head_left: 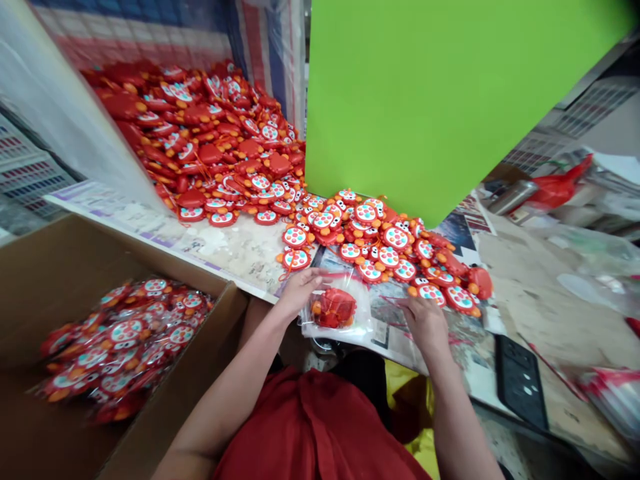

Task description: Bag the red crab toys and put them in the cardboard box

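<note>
My left hand [300, 290] pinches the upper left edge of a clear plastic bag [364, 313] at the table's front edge. Inside the bag lies a red crab-shaped toy [337, 308], its plain red back facing up. To the right, my right hand [425, 327] is closed, with a thin pinkish-red strip [393, 301] sticking out from its fingertips. Just beyond both hands, loose crab-shaped toys [389, 257] with white faces, coloured dots and orange claws are spread over the table.
A large heap of the same toys [210, 147] fills the back left, beside a green panel [400, 100]. At the left, a cardboard box [173, 407] holds bagged toys [125, 333]. A black phone [521, 380] and a stack of bags [613, 393] lie to the right.
</note>
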Motion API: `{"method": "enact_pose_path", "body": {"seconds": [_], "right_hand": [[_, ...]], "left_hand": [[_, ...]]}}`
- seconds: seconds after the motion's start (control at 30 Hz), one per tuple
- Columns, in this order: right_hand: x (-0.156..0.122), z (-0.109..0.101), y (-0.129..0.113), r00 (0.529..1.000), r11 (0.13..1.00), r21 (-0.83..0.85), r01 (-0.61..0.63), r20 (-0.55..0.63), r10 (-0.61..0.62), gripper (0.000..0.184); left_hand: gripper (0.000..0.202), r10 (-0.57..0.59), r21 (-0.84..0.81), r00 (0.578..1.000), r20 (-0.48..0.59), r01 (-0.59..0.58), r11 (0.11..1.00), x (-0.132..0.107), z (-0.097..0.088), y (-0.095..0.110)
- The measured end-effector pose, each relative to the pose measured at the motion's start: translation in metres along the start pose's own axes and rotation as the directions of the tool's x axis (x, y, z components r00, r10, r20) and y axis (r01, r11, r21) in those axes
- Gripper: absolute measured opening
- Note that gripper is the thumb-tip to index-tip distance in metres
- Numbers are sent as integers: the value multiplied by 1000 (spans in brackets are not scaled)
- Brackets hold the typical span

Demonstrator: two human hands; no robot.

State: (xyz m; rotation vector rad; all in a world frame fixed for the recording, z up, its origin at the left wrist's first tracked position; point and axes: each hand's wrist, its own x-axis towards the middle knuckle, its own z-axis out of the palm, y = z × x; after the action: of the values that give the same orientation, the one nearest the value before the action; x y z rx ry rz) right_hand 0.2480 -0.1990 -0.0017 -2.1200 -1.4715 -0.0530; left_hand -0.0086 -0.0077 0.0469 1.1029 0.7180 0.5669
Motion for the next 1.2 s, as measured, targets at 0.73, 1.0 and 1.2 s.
{"method": "enact_pose_path", "body": {"seconds": [0.73,1.0,1.2], "right_hand": [[59,13,-111,967,493,832,-253,222,121,12],[67,31,-129,964,404,875,-267,249,97,5],[85,43,-165,950,453,862,-228,299,-92,16]], "left_hand": [[42,40,10,998,-56,-39,999,-30,-22,20],[24,23,-98,999,-26,-25,995,-56,-54,29],[31,124,-49,985,-117,-131,990,-79,-75,44]]}}
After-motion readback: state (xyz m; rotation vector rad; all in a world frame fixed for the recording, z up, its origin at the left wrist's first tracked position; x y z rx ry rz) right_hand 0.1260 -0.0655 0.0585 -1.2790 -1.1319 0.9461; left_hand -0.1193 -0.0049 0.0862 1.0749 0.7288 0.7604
